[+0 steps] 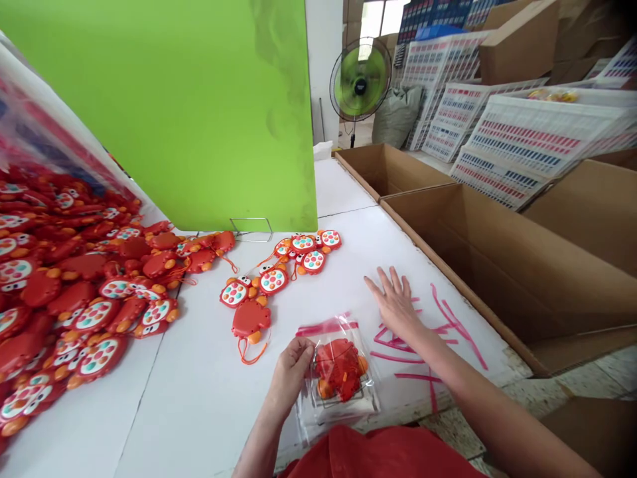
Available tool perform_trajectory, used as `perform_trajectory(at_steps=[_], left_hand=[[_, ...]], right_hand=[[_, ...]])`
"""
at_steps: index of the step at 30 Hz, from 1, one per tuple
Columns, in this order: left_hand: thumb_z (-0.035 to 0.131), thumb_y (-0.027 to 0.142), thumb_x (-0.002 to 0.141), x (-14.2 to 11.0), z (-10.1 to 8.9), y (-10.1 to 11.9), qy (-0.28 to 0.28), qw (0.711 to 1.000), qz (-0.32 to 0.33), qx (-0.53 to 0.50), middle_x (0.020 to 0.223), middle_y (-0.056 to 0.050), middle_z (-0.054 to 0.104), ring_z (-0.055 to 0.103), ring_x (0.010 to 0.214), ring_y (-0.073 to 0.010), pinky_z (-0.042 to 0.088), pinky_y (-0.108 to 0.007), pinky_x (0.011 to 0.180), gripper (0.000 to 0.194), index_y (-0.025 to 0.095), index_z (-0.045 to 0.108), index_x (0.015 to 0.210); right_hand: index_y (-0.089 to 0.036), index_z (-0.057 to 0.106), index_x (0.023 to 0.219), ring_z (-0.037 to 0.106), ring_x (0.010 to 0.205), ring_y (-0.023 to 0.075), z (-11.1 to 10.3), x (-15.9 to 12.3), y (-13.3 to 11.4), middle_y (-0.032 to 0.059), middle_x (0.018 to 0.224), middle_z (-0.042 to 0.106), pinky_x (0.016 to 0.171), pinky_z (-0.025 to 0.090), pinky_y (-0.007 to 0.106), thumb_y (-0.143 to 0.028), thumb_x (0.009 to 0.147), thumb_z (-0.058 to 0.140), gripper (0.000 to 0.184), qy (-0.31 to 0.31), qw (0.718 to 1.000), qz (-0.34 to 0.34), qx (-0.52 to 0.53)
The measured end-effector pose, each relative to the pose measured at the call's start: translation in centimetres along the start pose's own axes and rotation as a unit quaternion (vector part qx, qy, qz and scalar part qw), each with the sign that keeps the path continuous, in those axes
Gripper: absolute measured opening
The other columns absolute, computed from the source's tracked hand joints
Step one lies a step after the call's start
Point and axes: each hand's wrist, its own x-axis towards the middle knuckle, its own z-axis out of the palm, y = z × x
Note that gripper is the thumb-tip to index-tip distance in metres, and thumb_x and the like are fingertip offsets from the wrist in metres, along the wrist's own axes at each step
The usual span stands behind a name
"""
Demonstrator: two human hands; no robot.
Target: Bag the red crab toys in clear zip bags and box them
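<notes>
My left hand is closed on the left edge of a clear plastic bag lying on the white table; red and orange crab toys show inside the bag. My right hand lies flat with fingers spread on the table, over several loose pink strips. A single red crab toy lies face down just left of the bag, with a few more toys face up behind it.
A big heap of red crab toys covers the table's left side. A green board stands upright at the back. Open cardboard boxes line the right edge. White crates and a fan stand beyond.
</notes>
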Motion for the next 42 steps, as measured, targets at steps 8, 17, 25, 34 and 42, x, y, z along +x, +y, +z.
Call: perform_trajectory(at_steps=[8, 17, 25, 34, 42], left_hand=[[0.074, 0.054, 0.072, -1.5, -0.2, 3.0, -0.009, 0.998, 0.006, -0.065, 0.086, -0.005, 0.070, 0.064, 0.075, -0.0154, 0.049, -0.023, 0.059, 0.043, 0.018, 0.052, 0.084], [0.073, 0.053, 0.075, -1.9, -0.1, 4.3, -0.033, 0.997, 0.023, -0.060, 0.085, -0.005, 0.068, 0.062, 0.073, -0.0151, 0.053, -0.026, 0.062, 0.042, 0.017, 0.061, 0.093], [0.075, 0.047, 0.075, 0.4, -1.5, 0.7, -0.057, 0.991, -0.016, -0.123, 0.107, -0.010, 0.071, 0.067, 0.085, -0.0207, 0.054, -0.032, 0.072, 0.055, 0.016, 0.062, 0.119], [0.072, 0.030, 0.068, 1.4, -1.1, -1.6, -0.041, 0.977, -0.015, -0.209, 0.062, 0.003, 0.057, 0.053, 0.054, -0.0105, 0.046, -0.021, 0.049, 0.019, 0.016, 0.058, 0.068], [0.078, 0.042, 0.071, 1.1, -1.0, -1.6, -0.042, 0.975, 0.004, -0.216, 0.061, 0.005, 0.050, 0.048, 0.054, -0.0073, 0.044, -0.019, 0.051, 0.042, 0.017, 0.045, 0.065]], right_hand=[[-0.018, 0.064, 0.094, 0.060, 0.085, 0.0219, -5.5, 2.1, -1.6, 0.0065, 0.088, 0.064, 0.076, 0.049, 0.033, -0.033, 0.095, 0.049, 0.021, -0.032, 0.887, 0.082, 0.454], [-0.017, 0.064, 0.087, 0.055, 0.071, 0.0140, -5.7, 0.1, -5.6, 0.0003, 0.077, 0.061, 0.066, 0.043, 0.024, -0.032, 0.090, 0.055, 0.018, -0.233, 0.736, 0.077, 0.631], [-0.020, 0.070, 0.116, 0.065, 0.082, 0.0201, -3.2, -0.7, -4.2, 0.0057, 0.098, 0.073, 0.074, 0.052, 0.032, -0.041, 0.088, 0.055, 0.037, -0.248, 0.749, 0.114, 0.603], [-0.019, 0.076, 0.086, 0.065, 0.082, 0.0201, -1.6, -1.1, -3.0, 0.0046, 0.088, 0.075, 0.079, 0.050, 0.033, -0.024, 0.077, 0.053, 0.026, -0.265, 0.738, 0.098, 0.613], [-0.018, 0.062, 0.097, 0.053, 0.069, 0.0153, -2.2, 0.5, -4.0, 0.0004, 0.080, 0.061, 0.064, 0.042, 0.026, -0.049, 0.095, 0.047, 0.035, -0.277, 0.743, 0.079, 0.604]])
